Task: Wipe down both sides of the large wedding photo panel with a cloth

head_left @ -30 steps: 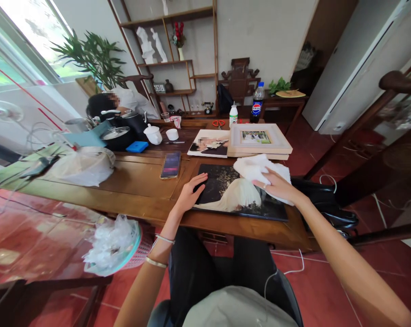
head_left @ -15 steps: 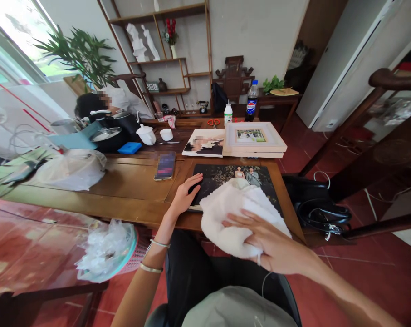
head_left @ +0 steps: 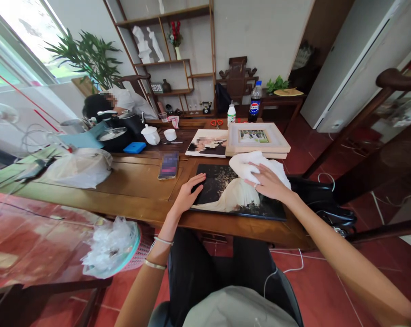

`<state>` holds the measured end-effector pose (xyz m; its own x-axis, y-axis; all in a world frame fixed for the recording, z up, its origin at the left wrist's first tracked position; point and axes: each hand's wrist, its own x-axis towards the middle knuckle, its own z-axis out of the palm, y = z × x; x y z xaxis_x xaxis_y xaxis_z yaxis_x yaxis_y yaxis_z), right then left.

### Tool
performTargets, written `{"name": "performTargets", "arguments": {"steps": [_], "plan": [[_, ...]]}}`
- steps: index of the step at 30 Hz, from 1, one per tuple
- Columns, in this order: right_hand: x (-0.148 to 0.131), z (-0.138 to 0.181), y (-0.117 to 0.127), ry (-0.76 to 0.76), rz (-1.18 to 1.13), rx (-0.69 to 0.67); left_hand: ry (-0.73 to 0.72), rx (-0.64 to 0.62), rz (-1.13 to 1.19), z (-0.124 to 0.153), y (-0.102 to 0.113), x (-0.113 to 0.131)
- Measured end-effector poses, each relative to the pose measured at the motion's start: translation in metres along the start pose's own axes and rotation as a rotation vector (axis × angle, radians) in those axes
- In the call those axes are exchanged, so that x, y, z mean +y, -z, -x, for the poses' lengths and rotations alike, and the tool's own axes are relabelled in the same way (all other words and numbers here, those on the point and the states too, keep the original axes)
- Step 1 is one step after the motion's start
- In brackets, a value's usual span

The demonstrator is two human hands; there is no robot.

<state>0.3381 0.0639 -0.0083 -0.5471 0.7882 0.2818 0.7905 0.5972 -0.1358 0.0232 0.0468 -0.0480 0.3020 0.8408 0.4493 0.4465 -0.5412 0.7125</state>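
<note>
A dark photo panel [head_left: 212, 181] lies flat on the wooden table before me, its picture showing a pale wedding gown. My left hand [head_left: 188, 193] rests at the panel's left edge, fingers stretched out and holding nothing. Under my right hand [head_left: 268, 182] is a white towel [head_left: 246, 162], bunched against the panel's upper right part. The fingers press into the cloth, and a ring shows on one of them. The towel hides the panel's upper right corner and touches the front of the framed pictures behind it.
Behind the panel lie a photo print [head_left: 208, 144] and stacked picture frames [head_left: 280, 141]. A cola bottle [head_left: 255, 104] and a small white bottle [head_left: 231, 114] stand beyond. Left are a phone [head_left: 168, 165], a white teapot [head_left: 151, 135] and a bagged bundle [head_left: 79, 168]. A person leans at the far left.
My right hand has pushed the towel away from me, from the panel's near edge to its far right part. The gown in the picture is now uncovered. My left hand stays at the left edge.
</note>
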Motion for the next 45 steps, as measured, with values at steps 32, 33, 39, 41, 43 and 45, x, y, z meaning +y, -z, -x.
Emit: {"name": "performTargets", "arguments": {"steps": [32,33,39,41,43,45], "plan": [[-0.065,0.025,-0.002,0.043,0.010,-0.031,0.003,0.011,-0.006,0.000,-0.001,0.000],[-0.077,0.032,0.000,0.089,-0.020,-0.047,0.010,0.013,-0.008,0.000,-0.001,0.000],[-0.101,0.050,0.017,0.385,-0.251,-0.176,0.007,0.006,0.022,0.001,-0.001,0.001],[-0.086,0.045,0.022,0.374,-0.307,-0.203,0.011,0.007,0.024,0.001,-0.001,0.001],[-0.063,0.038,0.022,0.280,-0.299,-0.174,0.019,0.009,0.017,0.000,-0.001,0.002],[-0.036,0.030,0.018,0.165,-0.234,-0.115,0.019,0.010,0.014,0.000,-0.001,0.003]]}}
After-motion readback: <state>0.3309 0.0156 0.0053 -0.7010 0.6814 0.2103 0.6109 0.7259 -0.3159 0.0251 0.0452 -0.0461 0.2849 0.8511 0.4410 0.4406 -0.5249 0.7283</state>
